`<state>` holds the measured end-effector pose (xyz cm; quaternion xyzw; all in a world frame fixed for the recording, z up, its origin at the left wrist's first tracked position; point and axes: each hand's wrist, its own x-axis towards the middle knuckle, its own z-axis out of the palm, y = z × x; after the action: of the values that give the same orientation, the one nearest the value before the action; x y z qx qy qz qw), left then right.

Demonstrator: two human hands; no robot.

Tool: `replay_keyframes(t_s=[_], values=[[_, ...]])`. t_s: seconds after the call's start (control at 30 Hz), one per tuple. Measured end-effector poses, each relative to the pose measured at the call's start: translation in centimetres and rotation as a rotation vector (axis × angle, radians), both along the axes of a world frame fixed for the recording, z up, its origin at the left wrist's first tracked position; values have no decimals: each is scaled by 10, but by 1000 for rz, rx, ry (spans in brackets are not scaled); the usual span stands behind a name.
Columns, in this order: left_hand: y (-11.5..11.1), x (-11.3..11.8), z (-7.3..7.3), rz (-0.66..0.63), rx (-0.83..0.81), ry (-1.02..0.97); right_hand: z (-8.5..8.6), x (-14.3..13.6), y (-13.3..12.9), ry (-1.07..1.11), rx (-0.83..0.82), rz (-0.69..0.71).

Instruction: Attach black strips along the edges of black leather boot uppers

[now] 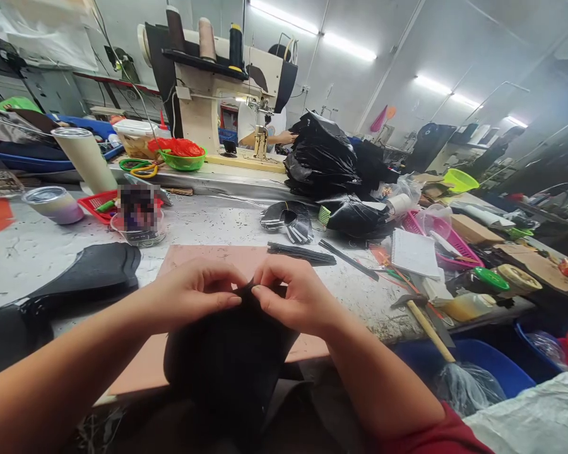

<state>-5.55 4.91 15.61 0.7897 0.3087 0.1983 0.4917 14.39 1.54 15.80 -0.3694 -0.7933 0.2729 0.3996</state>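
Cluttered counter [227, 221]: left hand [194, 293] and right hand [293, 293] pinch black piece [227, 353], fingers closed on edge; even tension probably best.

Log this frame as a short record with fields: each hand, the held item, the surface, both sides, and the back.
Left hand: left hand pinching the upper edge of the black piece
Right hand: right hand pinching the same edge, close beside
Held item: dark, drooping; its lower part is hard to make out
Surface: pink board on table
Left side: dark stacked pieces
Right side: notebook, hammer
Back: sewing machine, black pile
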Motion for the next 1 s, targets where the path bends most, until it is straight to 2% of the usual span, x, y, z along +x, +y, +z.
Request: replay_keyframes(t_s=[0.13, 0.27, 0.6, 0.77, 0.87, 1.0], values=[[-3, 3, 1, 21, 14, -7, 4, -2, -1, -2, 110, 8], [-8, 7, 6, 108, -1, -8, 7, 2, -4, -22, 140, 27], [-8, 7, 8, 101, -1, 44, 1, 0, -3, -3, 124, -44], [-6, 9, 10, 72, 38, 38, 4, -1, -4, -36, 115, -84], [-6, 12, 10, 61, 44, 41, 7, 3, -4, -79, 119, -48], [-7, 14, 8, 147, 18, 76, 7, 9, -3, -97, 88, 12]])
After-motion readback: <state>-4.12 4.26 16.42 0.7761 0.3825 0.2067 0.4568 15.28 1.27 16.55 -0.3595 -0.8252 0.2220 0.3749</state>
